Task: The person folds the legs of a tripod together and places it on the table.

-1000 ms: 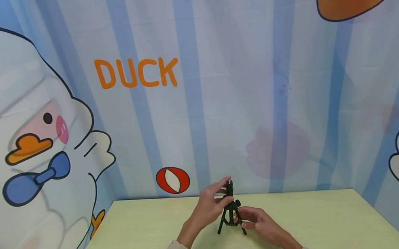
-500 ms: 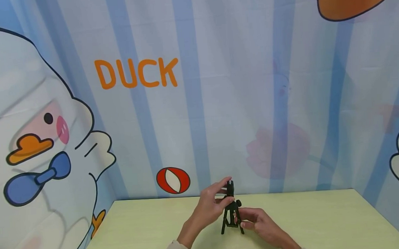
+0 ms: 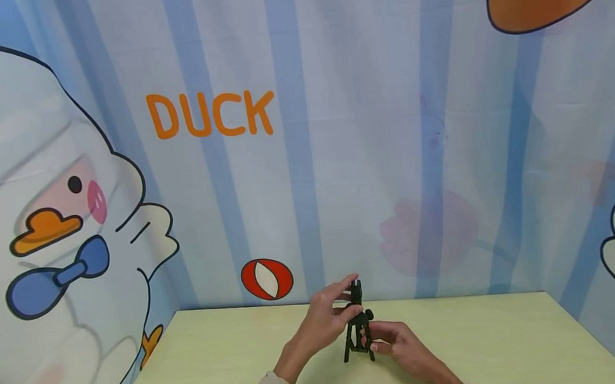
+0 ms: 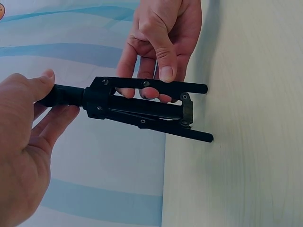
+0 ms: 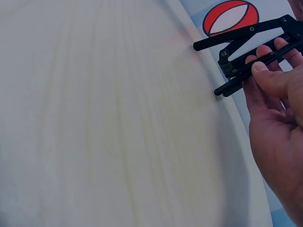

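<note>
A small black tripod [image 3: 359, 335] is upright between both hands above the table, legs downward and partly folded. My left hand [image 3: 321, 319] grips its top part between thumb and fingers, one finger reaching up over the head. Lower down, my right hand [image 3: 407, 352] pinches one leg, thumb on the near side and fingers behind. In the left wrist view the tripod [image 4: 147, 108] shows its centre column and hinged braces. The right wrist view has the right hand's thumb [image 5: 270, 78] pressed along a leg, while another leg [image 5: 232, 37] angles away from it.
The pale yellow tabletop [image 3: 217, 359] lies below the hands. Behind it hangs a blue and white striped curtain [image 3: 347, 155] printed with a large duck [image 3: 50, 159], the word DUCK and a red ball [image 3: 267, 279].
The tripod's visible legs stand closer together in the head view than a second ago, and its top has shifted slightly right. Both hands keep almost the same places.
</note>
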{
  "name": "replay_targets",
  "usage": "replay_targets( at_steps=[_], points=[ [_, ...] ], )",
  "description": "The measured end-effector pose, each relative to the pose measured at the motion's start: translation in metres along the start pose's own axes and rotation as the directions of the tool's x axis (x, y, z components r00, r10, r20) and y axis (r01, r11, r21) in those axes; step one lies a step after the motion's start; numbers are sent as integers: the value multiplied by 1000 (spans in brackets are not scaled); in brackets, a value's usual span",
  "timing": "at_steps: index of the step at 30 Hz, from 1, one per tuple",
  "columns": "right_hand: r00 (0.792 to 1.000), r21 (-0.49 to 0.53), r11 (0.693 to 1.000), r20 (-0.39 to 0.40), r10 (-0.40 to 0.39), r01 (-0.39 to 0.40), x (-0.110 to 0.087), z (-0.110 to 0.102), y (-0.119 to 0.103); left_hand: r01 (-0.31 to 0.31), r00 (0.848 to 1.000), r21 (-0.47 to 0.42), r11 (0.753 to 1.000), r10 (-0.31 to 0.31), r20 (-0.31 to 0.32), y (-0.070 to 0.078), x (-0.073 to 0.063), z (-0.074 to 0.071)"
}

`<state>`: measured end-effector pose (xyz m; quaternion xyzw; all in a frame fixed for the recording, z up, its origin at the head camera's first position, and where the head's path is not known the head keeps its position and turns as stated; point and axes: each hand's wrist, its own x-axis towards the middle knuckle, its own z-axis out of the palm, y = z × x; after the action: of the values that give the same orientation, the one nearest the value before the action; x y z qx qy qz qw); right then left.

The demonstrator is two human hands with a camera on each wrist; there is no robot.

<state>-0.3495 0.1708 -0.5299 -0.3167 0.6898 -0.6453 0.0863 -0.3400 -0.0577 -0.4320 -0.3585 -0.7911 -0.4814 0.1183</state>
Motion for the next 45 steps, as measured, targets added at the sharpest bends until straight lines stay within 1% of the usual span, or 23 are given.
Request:
replay_targets(
  at_steps=[4, 8, 11, 16, 18, 22, 26, 28, 30, 32, 34, 36, 38, 40, 43, 45],
  points=[
    [1000, 8, 1000, 2, -13, 13, -1, 0, 0, -1, 1000, 0, 1000, 1, 1, 1, 0, 1],
    [1000, -2, 1000, -8, -4, 4, -3, 0, -2, -7, 1000, -3, 1000, 7, 4, 2, 0, 2],
    [999, -1, 1000, -25, 29, -29, -4, 1, -4, -13, 1000, -6, 1000, 13, 9, 2, 0, 2],
    [994, -7, 997, -76, 81, -82, -2, 2, -9, -6, 1000, 13, 1000, 6, 14, 2, 1, 0],
    [993, -29, 996, -89, 77, -80, -1, 1, -11, -5, 1000, 21, 1000, 4, 12, 2, 2, 0],
    [990, -96, 992, -120, 69, -81, -2, 0, -13, 4, 1000, 7, 1000, -4, -3, 1, 1, 1],
    [978, -163, 981, -196, 75, -108, -5, -2, -16, -2, 1000, -21, 1000, 2, -31, -3, 1, 1],
    [974, -180, 977, -211, 76, -115, -5, -3, -17, -10, 999, -37, 999, 8, -44, -4, 2, 1],
    [979, -190, 975, -190, 75, -111, -5, -4, -18, -17, 998, -47, 999, 15, -54, -5, 3, 0],
    [987, -178, 979, -141, 72, -97, -3, -4, -18, -23, 998, -43, 999, 21, -66, -6, 3, -1],
    [993, -167, 982, -95, 69, -84, -1, -4, -17, -33, 996, -16, 999, 32, -83, -6, 3, -2],
    [995, -142, 986, -66, 73, -82, 0, -2, -16, -48, 993, 31, 998, 51, -104, -6, 3, -1],
    [995, -123, 989, -58, 81, -88, 1, -1, -15, -71, 988, 83, 994, 81, -129, -6, 3, 0],
    [994, -108, 990, -63, 90, -96, 1, 0, -14, -91, 984, 116, 989, 107, -144, -7, 2, 2],
    [992, -94, 989, -66, 108, -114, 0, 2, -12, -102, 981, 124, 987, 121, -152, -6, 1, 4],
    [991, -88, 988, -62, 121, -126, -1, 1, -11, -93, 982, 122, 988, 112, -153, -5, 0, 5]
  ],
)
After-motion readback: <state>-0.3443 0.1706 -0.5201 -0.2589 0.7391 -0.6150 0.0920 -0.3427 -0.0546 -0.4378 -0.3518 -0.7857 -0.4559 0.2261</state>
